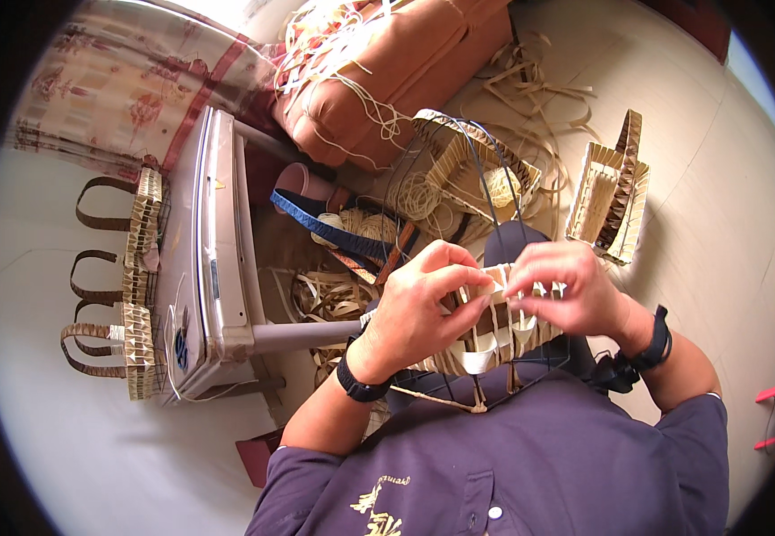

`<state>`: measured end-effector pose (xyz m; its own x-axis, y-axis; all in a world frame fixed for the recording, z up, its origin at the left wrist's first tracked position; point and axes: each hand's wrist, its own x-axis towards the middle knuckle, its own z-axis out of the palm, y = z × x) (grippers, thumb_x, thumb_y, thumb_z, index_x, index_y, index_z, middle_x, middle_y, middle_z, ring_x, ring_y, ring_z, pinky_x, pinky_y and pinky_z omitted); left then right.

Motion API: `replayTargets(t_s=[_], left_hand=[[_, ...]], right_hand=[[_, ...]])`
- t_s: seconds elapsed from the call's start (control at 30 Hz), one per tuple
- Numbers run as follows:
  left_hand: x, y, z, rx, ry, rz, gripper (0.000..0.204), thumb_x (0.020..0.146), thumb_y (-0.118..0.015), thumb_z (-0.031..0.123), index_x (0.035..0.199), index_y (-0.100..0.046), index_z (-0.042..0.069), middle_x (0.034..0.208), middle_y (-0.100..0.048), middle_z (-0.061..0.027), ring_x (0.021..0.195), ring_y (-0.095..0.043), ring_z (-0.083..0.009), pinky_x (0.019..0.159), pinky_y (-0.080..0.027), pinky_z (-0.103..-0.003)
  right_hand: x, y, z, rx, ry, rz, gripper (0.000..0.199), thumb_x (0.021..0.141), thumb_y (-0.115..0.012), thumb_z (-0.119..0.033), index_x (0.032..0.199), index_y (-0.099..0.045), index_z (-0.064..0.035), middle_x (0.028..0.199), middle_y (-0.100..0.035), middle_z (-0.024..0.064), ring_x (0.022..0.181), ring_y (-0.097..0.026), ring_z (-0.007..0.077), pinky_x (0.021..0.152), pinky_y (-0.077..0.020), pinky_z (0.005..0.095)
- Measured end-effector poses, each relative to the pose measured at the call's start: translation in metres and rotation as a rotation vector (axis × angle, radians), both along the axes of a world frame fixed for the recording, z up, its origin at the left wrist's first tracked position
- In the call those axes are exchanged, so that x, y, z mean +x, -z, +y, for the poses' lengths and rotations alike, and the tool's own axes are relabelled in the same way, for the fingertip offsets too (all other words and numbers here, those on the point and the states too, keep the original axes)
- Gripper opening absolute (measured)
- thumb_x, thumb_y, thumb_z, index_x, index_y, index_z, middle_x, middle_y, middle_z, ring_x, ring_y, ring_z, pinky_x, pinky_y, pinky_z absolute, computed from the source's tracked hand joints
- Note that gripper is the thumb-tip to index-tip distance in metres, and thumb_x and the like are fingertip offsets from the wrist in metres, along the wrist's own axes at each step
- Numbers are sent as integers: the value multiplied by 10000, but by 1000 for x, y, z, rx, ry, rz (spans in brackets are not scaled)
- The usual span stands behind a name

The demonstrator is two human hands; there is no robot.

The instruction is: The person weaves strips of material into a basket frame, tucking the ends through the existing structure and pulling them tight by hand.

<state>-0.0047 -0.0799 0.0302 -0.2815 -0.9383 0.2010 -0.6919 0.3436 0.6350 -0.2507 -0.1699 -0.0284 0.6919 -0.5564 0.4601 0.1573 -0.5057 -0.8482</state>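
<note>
A partly woven basket (539,334) of tan and white strips on a black wire frame rests on my lap. Its tall wire handle (471,134) rises beyond my hands. My left hand (427,302) is closed at the basket's upper part, thumb and forefinger pinched on a pale weaving strip (493,308). Close beside it, my right hand (568,284) pinches at the same place, slightly blurred. Which end of the strip each hand grips is hidden by the fingers. A wide white strip (478,362) loops through the near side of the weave.
Left stands a grey table (192,268) with scissors (181,348) and handled woven baskets (139,357). On the floor are a basket with a cord ball (500,188), another woven basket (597,192) and a blue-handled basket (343,230). Loose strips (530,89) lie by a brown sofa (396,80).
</note>
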Motion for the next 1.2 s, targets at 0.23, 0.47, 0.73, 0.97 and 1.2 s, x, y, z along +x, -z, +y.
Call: replayTargets(t_s=[0.23, 0.47, 0.73, 0.97, 1.2], left_hand=[[0, 4, -4, -71, 11, -1, 186, 901, -892, 73, 1076, -833, 52, 1101, -743, -97, 908, -748, -221, 751, -609, -334], [-3, 3, -4, -26, -35, 55, 164, 911, -887, 91, 1065, -834, 65, 1087, -738, -88, 908, -748, -228, 736, -610, -337], [7, -4, -9, 78, 0, 123, 355, 936, -919, 243, 1208, -794, 51, 1205, -735, -127, 1059, -752, -304, 873, -624, -386], [21, -10, 11, 169, 212, 61, 710, 797, -1020, 400, 1348, -696, 92, 1599, -548, -180, 1421, -615, -409, 1153, -552, -487], [11, -8, 16, 88, 180, 30, 757, 772, -1031, 339, 1391, -662, 107, 1611, -535, -178, 1461, -566, -400, 1178, -522, -482]], right_hand=[[-3, -7, 36, -650, 73, 125, 320, 796, -873, -210, 1050, -772, -43, 982, -751, 75, 868, -750, 261, 760, -604, 405], [-3, -3, 40, -703, 73, 118, 265, 844, -801, -105, 1077, -757, 14, 983, -742, 110, 838, -745, 255, 725, -598, 392], [-1, -3, 36, -724, 130, 157, 236, 815, -786, -46, 1037, -731, 12, 983, -729, 121, 838, -739, 288, 729, -602, 422], [-1, 5, 31, -652, 145, 95, 277, 767, -797, -14, 1037, -735, -16, 984, -736, 112, 817, -743, 288, 708, -595, 422], [-14, 7, 30, -553, 45, 76, 307, 693, -793, -5, 992, -736, -48, 953, -733, 79, 804, -738, 270, 688, -567, 404]])
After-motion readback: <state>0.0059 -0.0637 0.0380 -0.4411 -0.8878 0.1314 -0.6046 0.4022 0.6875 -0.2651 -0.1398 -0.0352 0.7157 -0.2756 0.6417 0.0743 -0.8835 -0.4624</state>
